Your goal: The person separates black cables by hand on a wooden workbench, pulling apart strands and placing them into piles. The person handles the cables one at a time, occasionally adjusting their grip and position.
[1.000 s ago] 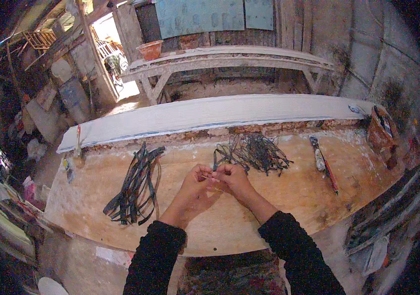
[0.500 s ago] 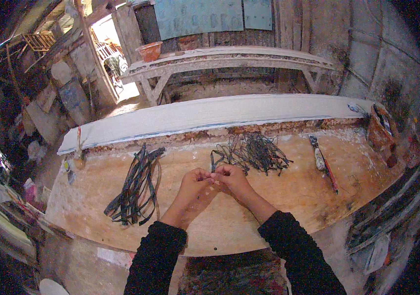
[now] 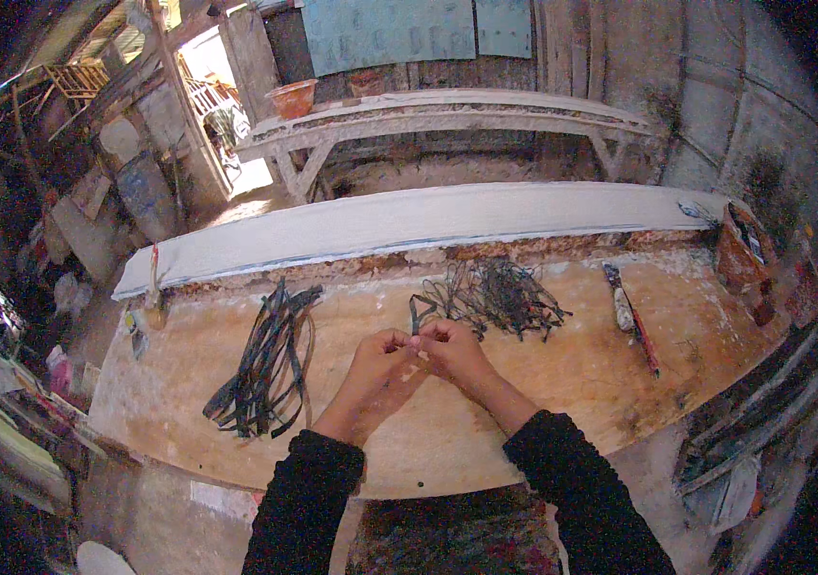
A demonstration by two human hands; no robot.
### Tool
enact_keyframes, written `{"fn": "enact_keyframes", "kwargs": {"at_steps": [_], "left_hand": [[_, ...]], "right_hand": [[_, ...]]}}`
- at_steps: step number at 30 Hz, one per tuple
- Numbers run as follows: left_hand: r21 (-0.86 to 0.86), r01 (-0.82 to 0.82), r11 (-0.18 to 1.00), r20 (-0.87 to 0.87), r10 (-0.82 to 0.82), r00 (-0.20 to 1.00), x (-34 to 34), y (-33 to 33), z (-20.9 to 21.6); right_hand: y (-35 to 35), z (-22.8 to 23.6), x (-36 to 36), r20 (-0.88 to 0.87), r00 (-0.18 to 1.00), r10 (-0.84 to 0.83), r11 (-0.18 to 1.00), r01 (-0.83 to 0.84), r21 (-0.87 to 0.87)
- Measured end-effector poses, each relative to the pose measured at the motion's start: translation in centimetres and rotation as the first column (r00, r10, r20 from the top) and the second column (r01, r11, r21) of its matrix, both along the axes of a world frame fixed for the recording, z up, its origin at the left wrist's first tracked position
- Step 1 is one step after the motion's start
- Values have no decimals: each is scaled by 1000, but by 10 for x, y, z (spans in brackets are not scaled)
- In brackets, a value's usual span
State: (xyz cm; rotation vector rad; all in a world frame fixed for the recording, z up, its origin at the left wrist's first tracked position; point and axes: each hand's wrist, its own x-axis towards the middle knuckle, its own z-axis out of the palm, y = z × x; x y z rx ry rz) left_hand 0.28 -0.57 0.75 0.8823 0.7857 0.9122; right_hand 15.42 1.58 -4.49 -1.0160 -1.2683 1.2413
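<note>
My left hand (image 3: pixel 380 362) and my right hand (image 3: pixel 453 355) meet over the middle of a wooden board (image 3: pixel 419 446), fingertips pinched together. A thin black strip (image 3: pixel 417 312) rises from between the fingertips and bends over at its top; its lower end is hidden by the fingers. Both hands appear closed on this one strip. Just beyond my right hand, a tangled pile of thin dark strips (image 3: pixel 516 299) lies on the board. To the left of my left hand rests a loose bundle of longer, wider black strips (image 3: pixel 261 369).
A tool with a whitish, smeared handle (image 3: pixel 622 309) and a red pen-like stick (image 3: pixel 646 347) lie at the right. A long white slab (image 3: pixel 409 218) borders the board's far side. An orange-brown container (image 3: pixel 742 251) stands at the far right corner. Behind is a white bench (image 3: pixel 466 123).
</note>
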Motion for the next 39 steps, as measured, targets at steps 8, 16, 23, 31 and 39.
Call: {"fn": "enact_keyframes", "kwargs": {"at_steps": [8,16,23,31,39], "left_hand": [[71,-25,997,15,24,1000,5,7,-10],[78,-25,997,-8,25,1000,-4,12,-17],[-11,-36,999,35,37,999,-1,11,-11],[-66,-106,992,124,113,986,-5,9,-5],[-91,-26,996,221,45,974,-8,15,-31]], "right_hand": [[-6,19,2,29,1000,5,994,-2,-107],[-11,26,-4,12,1000,9,996,-8,-87],[-18,34,-2,-79,997,-18,988,6,-152],[-21,29,-7,333,931,-153,928,20,371],[-38,44,-9,316,932,-175,908,29,418]]}}
